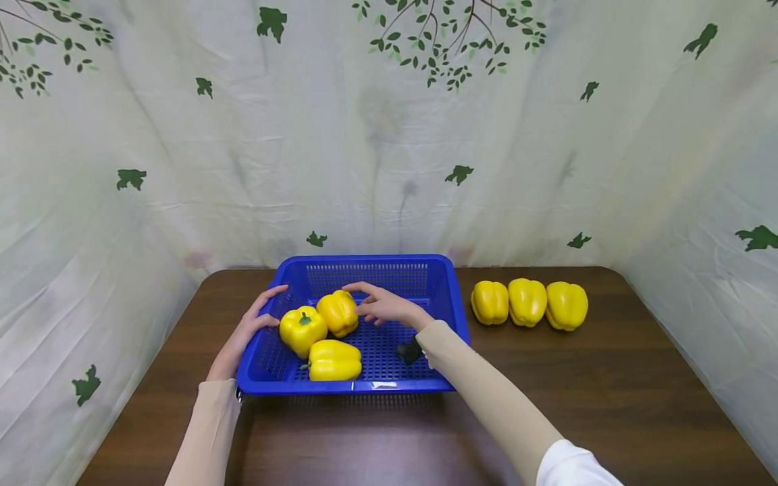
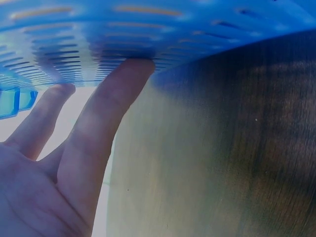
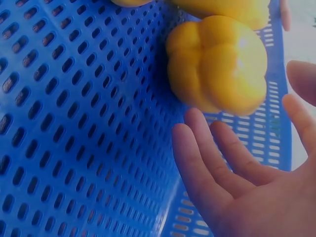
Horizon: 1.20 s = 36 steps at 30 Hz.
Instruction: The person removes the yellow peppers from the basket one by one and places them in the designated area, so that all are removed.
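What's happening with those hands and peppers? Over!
Left hand on blue basket. Right hand empty beside a yellow pepper. Three peppers inside, three on table. Nothing seems in the way.

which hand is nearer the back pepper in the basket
Right: the right hand is just beside the back pepper, to its right; the left hand is farther off, at the left rim of the basket.

Your dark wood-grain table [image 1: 608, 398] shows a pale sheen nearest you; behind it and at both sides hang creased off-white curtains [image 1: 334, 148] printed with green leaves [image 1: 271, 22] and leafy branches [image 1: 471, 13].
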{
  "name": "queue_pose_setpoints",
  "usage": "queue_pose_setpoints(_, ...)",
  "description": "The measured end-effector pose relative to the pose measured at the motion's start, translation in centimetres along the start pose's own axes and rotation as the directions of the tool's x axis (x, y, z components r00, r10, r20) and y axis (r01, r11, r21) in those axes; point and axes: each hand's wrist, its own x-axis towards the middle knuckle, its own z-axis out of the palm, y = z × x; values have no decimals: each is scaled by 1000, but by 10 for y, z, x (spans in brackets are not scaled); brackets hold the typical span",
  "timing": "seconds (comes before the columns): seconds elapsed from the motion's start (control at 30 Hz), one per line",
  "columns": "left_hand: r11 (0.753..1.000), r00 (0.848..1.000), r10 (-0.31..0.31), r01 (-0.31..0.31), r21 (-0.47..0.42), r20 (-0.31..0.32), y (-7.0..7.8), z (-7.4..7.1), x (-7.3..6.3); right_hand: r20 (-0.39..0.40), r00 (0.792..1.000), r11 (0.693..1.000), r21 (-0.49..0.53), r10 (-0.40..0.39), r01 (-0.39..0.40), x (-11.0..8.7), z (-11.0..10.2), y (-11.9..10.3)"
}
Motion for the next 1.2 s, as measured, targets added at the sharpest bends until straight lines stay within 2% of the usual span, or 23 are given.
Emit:
queue_pose_setpoints(0.37,1000,1000,23,-22,-20,11,-2,0,0,1,1000,998,-55,15,-15,14,8,4)
queue_pose_setpoints(0.67,999,999,51,-50,-18,18,-3,0,1,20,1000,994,-109,17,-15,16,13,3)
queue_pose_setpoints(0.77,999,999,46,-45,-20,15,-2,0,1,2,1000,991,-135,14,-14,18,14,5)
queue_pose_setpoints(0.93,998,998,56,-56,-31,17,-2,1,2,-39,999,992,-123,2,-7,22,16,8)
queue_pose_setpoints(1.2,995,996,92,-91,-37,12,-3,0,2,-17,1000,997,-79,-8,6,22,19,7)
